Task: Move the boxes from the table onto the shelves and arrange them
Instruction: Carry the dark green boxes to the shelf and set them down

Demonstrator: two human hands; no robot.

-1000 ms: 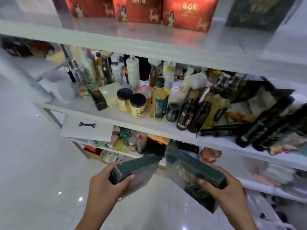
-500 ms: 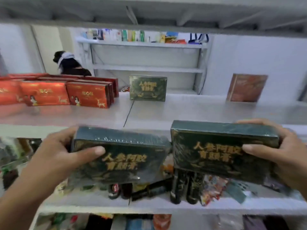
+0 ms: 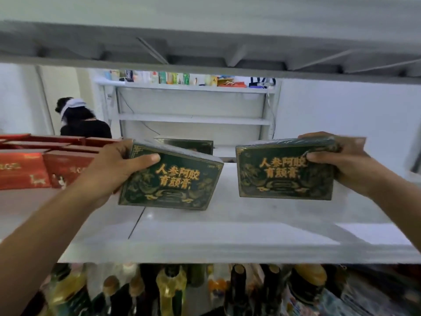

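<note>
Up and in they go: both boxes, level with the shelf's front lip half a second back, are now over the shelf [image 3: 227,236] board itself. The left hand [image 3: 114,169] wraps the left green box [image 3: 173,179] by its left end, thumb across the face; that box tips, right end lower. The right hand [image 3: 341,160] clamps the right green box [image 3: 284,174] by its right end, fingers over the top, and holds it squarer. Both long sides run side to side. Whether either bottom edge touches the board, I can't tell. Just beyond the left box a third green box [image 3: 189,144] stands at the back, nearer the left hand, so I'd guess that one lines up first.
</note>
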